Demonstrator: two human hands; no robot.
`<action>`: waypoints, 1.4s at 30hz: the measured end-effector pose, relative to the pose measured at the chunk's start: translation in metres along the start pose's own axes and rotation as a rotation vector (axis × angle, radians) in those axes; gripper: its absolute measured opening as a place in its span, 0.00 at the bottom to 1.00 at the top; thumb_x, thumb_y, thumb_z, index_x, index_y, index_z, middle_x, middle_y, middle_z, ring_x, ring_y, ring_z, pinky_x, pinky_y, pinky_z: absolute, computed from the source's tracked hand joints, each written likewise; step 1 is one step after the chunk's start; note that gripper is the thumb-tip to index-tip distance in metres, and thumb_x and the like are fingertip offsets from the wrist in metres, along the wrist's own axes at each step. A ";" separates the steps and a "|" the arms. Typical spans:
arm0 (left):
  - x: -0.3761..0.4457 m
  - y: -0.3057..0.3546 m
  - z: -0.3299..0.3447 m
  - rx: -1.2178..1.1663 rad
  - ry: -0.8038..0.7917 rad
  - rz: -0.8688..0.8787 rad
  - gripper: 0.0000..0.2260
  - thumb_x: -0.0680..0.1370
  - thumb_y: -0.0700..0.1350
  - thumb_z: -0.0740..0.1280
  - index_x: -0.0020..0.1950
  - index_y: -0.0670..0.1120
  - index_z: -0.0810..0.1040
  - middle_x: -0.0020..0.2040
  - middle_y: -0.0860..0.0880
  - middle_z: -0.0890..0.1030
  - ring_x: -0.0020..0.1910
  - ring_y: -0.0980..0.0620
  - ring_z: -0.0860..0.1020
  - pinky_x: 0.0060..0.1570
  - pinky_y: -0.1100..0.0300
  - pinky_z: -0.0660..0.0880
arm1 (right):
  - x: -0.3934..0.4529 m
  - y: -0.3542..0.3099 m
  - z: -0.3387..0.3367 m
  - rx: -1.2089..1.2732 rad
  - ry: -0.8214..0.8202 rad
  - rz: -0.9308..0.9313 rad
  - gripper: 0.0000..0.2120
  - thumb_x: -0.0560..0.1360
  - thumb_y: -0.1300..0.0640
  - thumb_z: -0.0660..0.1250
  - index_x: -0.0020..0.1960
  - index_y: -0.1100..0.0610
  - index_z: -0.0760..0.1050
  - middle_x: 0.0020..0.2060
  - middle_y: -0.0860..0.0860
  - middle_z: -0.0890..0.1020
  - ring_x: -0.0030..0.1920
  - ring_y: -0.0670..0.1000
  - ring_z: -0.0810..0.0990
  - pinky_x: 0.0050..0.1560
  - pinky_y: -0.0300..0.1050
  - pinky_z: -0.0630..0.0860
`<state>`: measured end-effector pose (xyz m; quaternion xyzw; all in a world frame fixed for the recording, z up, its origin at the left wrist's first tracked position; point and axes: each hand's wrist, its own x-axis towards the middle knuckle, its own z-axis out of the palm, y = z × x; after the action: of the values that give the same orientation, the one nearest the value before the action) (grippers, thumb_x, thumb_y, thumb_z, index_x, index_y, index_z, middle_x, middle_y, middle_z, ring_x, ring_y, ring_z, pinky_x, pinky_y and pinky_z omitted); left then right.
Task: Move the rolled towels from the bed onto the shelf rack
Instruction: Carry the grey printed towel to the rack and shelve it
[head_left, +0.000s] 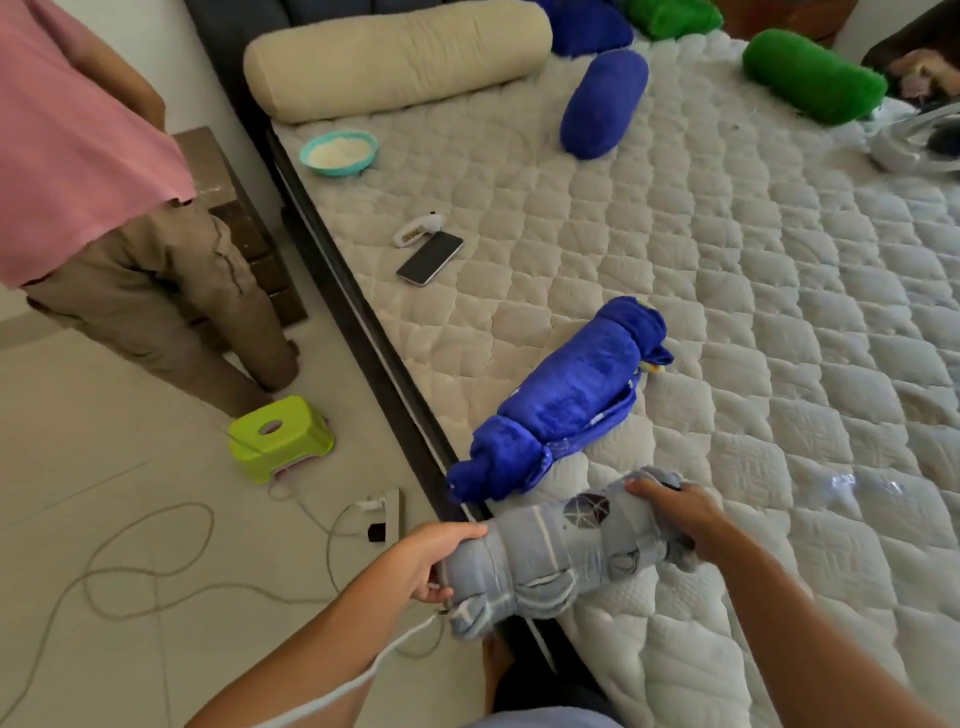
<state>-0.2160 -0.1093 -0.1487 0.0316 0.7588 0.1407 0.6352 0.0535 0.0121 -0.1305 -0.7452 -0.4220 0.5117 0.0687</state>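
Two hands on one pale grey rolled towel (561, 551) at the lower centre of the frame, over the bed (727, 312) edge: left hand (431, 561) curled around its near end, right hand (675, 512) gripping the far end. Just above, a blue rolled towel (566, 400) lying on the mattress.

No legible text, label, brand, number or sign appears anywhere in this view. The dark screen of the phone (430, 258) lying on the bed (727, 291) is blank, and faint marks on the small white device (415, 232) just beside it are too blurred to read.
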 end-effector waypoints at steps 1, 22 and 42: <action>-0.003 -0.013 -0.014 -0.021 0.030 0.023 0.25 0.65 0.59 0.76 0.56 0.47 0.77 0.57 0.44 0.78 0.50 0.47 0.77 0.31 0.60 0.73 | -0.012 0.001 0.011 0.022 -0.025 0.001 0.27 0.68 0.45 0.73 0.60 0.60 0.75 0.52 0.59 0.78 0.49 0.58 0.78 0.45 0.49 0.77; -0.151 -0.365 -0.329 -1.233 0.578 0.640 0.22 0.74 0.50 0.72 0.64 0.55 0.68 0.62 0.51 0.73 0.60 0.49 0.71 0.63 0.38 0.70 | -0.324 -0.074 0.378 0.061 -0.616 -0.443 0.18 0.70 0.51 0.73 0.55 0.59 0.76 0.49 0.59 0.82 0.46 0.59 0.82 0.47 0.54 0.81; -0.143 -0.511 -0.580 -1.992 0.778 0.641 0.21 0.76 0.55 0.66 0.66 0.48 0.72 0.57 0.42 0.80 0.54 0.41 0.78 0.47 0.47 0.77 | -0.514 -0.118 0.748 -0.372 -1.096 -0.618 0.49 0.59 0.37 0.77 0.70 0.61 0.63 0.62 0.61 0.78 0.55 0.60 0.81 0.52 0.60 0.80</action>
<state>-0.6865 -0.7323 -0.0525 -0.3436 0.4111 0.8438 0.0302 -0.6880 -0.5184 -0.0546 -0.2205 -0.6721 0.6923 -0.1426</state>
